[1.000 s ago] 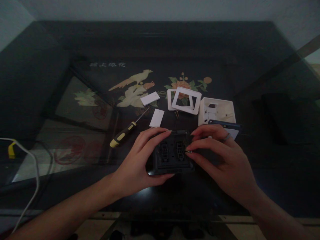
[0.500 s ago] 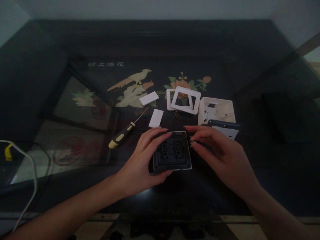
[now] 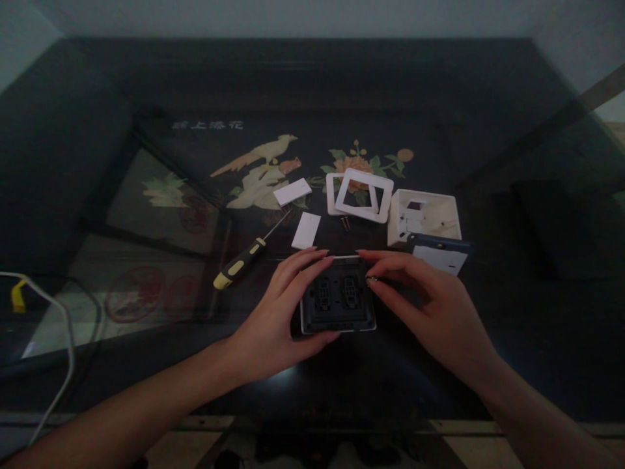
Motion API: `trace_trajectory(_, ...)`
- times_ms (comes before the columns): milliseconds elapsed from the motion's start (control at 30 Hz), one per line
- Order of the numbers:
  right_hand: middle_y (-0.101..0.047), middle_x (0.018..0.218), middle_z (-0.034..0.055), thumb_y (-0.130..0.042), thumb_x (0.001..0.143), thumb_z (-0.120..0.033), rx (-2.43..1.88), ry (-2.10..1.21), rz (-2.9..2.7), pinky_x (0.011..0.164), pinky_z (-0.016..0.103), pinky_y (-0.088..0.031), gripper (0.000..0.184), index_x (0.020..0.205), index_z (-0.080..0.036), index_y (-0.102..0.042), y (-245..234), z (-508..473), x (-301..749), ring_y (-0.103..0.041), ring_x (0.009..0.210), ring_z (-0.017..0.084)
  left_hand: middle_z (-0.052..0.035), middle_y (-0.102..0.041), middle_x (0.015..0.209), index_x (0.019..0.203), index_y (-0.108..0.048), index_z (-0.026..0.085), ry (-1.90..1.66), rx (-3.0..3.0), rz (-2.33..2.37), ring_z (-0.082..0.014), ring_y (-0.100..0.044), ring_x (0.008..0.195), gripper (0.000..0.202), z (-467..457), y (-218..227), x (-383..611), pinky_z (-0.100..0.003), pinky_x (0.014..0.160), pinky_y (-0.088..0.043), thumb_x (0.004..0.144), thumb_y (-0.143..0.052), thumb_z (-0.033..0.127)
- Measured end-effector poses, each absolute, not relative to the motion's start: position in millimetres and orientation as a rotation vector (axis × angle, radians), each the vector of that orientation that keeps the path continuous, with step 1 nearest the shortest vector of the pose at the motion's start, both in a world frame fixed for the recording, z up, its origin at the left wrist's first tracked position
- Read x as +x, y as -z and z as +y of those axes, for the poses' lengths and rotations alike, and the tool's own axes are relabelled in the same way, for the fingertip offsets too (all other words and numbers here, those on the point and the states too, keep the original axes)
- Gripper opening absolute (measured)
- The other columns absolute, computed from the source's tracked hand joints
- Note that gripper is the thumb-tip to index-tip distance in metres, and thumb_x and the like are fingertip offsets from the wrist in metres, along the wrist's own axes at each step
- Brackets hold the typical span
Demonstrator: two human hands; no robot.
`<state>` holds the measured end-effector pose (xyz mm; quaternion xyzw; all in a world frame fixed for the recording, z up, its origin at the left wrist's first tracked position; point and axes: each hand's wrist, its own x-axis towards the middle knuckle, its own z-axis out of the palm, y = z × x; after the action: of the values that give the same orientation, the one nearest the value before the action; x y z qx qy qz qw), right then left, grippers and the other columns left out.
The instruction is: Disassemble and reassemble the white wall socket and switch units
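Since half a second ago, our right hand (image 3: 434, 293) has moved in, bringing the tiny shiny bit (image 3: 372, 279) right up to the right edge of the black block (image 3: 336, 303). There was a gap there before. Now the bit looks to be just beside that edge or touching it; we cannot tell which. We think this means both hands are now busy at the same spot.

The black block is in our left hand (image 3: 268, 319), with its two slotted parts facing up and a thin white rim around it. Our left fingers are spread wide, on the far edge of the block, with the thumb on the near edge. Our right thumb and pointer finger are nearly closed, pinching the tiny bit. It is too small for us to name. Another right finger reaches to the block's far right corner.

On the surface (image 3: 415, 391), past the block, we see two small screws (image 3: 346, 224) and two white frames, the top one (image 3: 387, 200) lying over the other. To the block's far right are a white box (image 3: 430, 218) and a blue and white plate (image 3: 441, 255) leaning on it. To its far left are a screwdriver (image 3: 249, 262) and two white tiles, the nearer one (image 3: 306, 230) just past our left fingers.
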<state>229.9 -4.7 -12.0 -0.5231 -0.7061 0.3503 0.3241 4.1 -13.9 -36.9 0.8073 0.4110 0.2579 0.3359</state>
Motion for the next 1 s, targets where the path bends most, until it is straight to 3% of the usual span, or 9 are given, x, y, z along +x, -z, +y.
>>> trace_trajectory(567, -0.073, 0.115, 0.0050, -0.060, 0.087, -0.014, -1.324, -0.784, -1.969, 0.091, 0.042, -0.057, 0.013, 0.094, -0.025, -0.063, 11, -6, 231, -0.069, 0.106, 0.022, -0.0117, -0.037, 0.146, 0.145, -0.030, 0.029, -0.694, 2.067, 1.050, -0.0324, -0.034, 0.139, 0.079, -12, 38, 0, -0.056, 0.116, -0.032, 0.078, -0.073, 0.028)
trace_trajectory(800, -0.076, 0.087, 0.0009, -0.065, 0.085, -0.014, -1.345, -0.562, -1.933, 0.073, 0.033, -0.060, 0.013, 0.088, -0.026, -0.068, 4, -4, 235, -0.073, 0.084, 0.020, -0.0122, -0.038, 0.146, 0.144, -0.031, 0.029, -0.699, 2.087, 1.042, -0.0323, -0.038, 0.136, 0.079, -11, 39, 0, -0.055, 0.114, -0.034, 0.078, -0.073, 0.028)
trace_trajectory(1000, -0.078, 0.085, -0.0005, -0.066, 0.084, -0.015, -1.358, -0.705, -1.942, 0.068, 0.031, -0.062, 0.015, 0.089, -0.026, -0.074, 3, -6, 232, -0.074, 0.075, 0.019, -0.0115, -0.039, 0.144, 0.144, -0.032, 0.029, -0.690, 2.068, 1.054, -0.0313, -0.039, 0.135, 0.078, -12, 38, 0, -0.053, 0.113, -0.036, 0.078, -0.073, 0.027)
